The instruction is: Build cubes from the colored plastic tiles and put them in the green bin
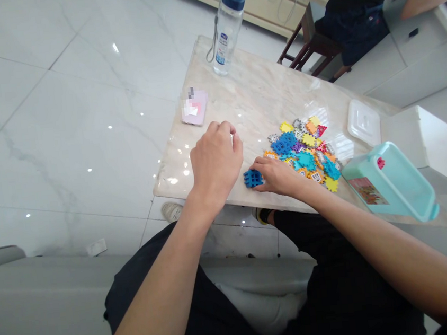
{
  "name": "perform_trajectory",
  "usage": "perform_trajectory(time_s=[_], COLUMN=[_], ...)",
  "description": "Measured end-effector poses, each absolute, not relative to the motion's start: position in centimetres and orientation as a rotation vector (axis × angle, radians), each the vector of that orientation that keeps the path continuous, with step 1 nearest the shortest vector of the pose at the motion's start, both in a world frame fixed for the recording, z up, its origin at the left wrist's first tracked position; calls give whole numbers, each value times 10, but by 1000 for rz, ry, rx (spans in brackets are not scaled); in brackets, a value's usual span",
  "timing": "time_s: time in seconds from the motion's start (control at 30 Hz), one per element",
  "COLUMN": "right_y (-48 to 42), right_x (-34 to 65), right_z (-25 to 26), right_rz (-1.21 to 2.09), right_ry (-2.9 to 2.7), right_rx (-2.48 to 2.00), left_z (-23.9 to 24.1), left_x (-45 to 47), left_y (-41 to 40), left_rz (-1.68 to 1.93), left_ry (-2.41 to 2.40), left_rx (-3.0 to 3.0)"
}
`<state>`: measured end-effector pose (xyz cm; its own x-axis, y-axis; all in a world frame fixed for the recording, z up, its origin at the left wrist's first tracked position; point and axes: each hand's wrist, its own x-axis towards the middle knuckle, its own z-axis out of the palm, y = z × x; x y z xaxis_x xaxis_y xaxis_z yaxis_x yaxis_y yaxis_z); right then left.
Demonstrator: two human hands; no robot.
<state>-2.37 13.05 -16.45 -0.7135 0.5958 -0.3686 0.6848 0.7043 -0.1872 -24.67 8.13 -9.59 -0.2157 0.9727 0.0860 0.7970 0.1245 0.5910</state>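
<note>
My right hand (275, 175) holds a small blue lattice block (253, 178) near the table's front edge, thumb and fingers around its right side. To the left, my left hand (216, 155) is over the tabletop with its fingers curled inward and back of the hand up; whatever it may hold is hidden. Just beyond my right hand lies a pile of plastic interlocking pieces (305, 160) in blue, yellow, orange, red and other colours, including window-like squares. Other blue pieces (284, 143) lie at the pile's left side.
A water bottle (227, 34) stands at the table's (255, 87) far left corner, with a pink flat item (195, 107) nearer. On the right are a teal bin (393, 181), a translucent lid (363, 122) and a white box (437, 145). Another person (362, 11) is beyond, beside a wooden stool (312, 41).
</note>
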Motion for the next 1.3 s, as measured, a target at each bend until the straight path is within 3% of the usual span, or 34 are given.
perform_trajectory(time_s=[1.3], right_y=[126], right_x=[-24], right_z=[-162], right_rz=[-488], right_ry=[2709], right_rx=[982], left_z=[-93], left_x=[-238], left_y=[85], left_rz=[757], left_ry=[2056], left_rx=[1743])
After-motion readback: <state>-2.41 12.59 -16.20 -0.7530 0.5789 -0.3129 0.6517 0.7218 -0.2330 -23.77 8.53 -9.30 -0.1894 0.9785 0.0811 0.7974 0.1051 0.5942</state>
